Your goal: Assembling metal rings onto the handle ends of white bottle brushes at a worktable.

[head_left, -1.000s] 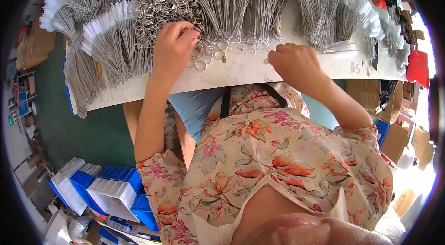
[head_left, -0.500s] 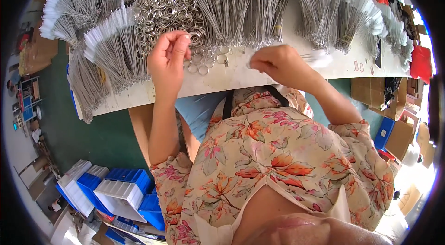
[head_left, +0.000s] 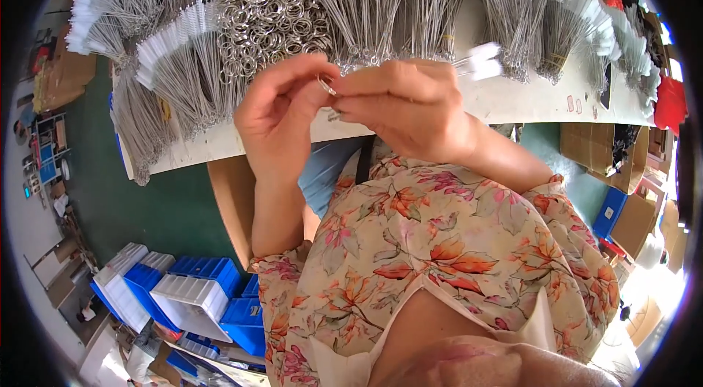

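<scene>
My left hand [head_left: 282, 109] pinches a silvery metal ring [head_left: 326, 85] between thumb and fingertips, above the table's near edge. My right hand [head_left: 414, 101] meets it there, its fingertips against the ring. Thin wire-handled brushes [head_left: 480, 62] run through my right hand, their white bristle ends sticking out past its far side, blurred. The looped ends of their handles are hidden by the fingers. Just beyond my left hand lies a big heap of loose metal rings [head_left: 274, 13].
Bundles of white-tipped wire brushes [head_left: 366, 6] cover much of the white table [head_left: 505, 105], with more brushes [head_left: 183, 65] at the left. A red bag [head_left: 669, 103] hangs at the right end. Cardboard boxes [head_left: 593, 149] stand below, and blue and white bins [head_left: 194, 299] sit lower left.
My right hand has moved left with the brushes and come up against my left hand. My left hand has shifted slightly right, and the ring now shows between both hands' fingertips.
</scene>
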The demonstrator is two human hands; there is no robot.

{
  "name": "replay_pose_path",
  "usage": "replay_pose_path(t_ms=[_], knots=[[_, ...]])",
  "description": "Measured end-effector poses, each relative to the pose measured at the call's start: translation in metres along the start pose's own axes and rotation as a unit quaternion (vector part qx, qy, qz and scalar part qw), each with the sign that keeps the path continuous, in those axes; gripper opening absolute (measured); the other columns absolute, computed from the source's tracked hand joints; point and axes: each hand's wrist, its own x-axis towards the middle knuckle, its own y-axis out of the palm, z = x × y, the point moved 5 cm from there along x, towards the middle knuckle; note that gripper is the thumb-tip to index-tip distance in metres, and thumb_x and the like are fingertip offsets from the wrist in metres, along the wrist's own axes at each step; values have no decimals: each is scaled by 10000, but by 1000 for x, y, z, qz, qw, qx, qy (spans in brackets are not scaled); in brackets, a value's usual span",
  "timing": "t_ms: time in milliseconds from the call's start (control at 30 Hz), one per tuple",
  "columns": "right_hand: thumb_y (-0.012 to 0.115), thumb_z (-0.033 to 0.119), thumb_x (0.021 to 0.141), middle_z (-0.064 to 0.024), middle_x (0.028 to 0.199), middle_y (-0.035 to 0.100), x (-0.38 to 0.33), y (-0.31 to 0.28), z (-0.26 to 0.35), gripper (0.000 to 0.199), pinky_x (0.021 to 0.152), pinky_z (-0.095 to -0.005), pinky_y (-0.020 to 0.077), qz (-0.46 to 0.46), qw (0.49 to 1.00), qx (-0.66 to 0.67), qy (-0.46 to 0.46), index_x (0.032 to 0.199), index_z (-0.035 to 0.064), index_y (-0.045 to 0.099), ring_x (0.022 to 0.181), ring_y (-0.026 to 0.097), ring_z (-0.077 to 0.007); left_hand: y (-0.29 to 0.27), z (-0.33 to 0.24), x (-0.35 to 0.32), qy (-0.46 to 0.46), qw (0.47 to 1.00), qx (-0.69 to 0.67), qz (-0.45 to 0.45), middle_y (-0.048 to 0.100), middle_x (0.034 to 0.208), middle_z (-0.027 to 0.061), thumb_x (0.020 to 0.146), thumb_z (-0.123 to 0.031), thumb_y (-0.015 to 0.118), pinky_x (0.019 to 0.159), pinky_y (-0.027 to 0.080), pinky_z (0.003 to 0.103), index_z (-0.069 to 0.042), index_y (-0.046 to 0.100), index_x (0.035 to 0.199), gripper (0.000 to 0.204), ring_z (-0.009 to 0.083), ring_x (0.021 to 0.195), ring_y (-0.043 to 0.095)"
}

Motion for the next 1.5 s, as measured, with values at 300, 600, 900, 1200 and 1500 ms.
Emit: replay_pose_path(t_ms=[300,600,900,1200,1500], knots=[[649,85,541,22,850,564,6,3,16,207,390,-223,380,33,984,-123,-122,741,35,632,512,482,-91,2,-31,-3,42,984,99,143,569,1062,175,735,159,555,735,509,239,75,579,1061,338,179,899,600],[649,64,551,35,804,546,6,8,17,181,399,-224,381,53,980,-134,-138,728,45,618,533,480,-83,-1,-36,-5,79,970,183,139,585,1038,175,719,159,568,736,530,246,73,590,1043,336,195,890,613],[658,80,740,-15,796,584,10,3,-7,126,462,-218,421,32,968,169,183,845,15,635,576,529,-104,-4,-37,-12,190,943,265,60,614,982,193,713,89,597,711,517,286,83,591,1029,316,225,827,634],[609,164,854,-4,719,587,10,21,-17,167,512,-200,422,70,764,454,454,887,1,627,567,508,-56,-1,-36,-11,256,902,344,50,625,961,189,706,65,611,717,516,283,83,599,1011,305,232,827,639],[644,151,826,10,649,576,15,16,-29,128,429,-167,354,210,812,344,423,830,23,636,516,515,-34,-7,-32,-6,170,930,296,133,621,966,183,700,77,609,701,499,252,88,602,1009,310,188,807,619]])
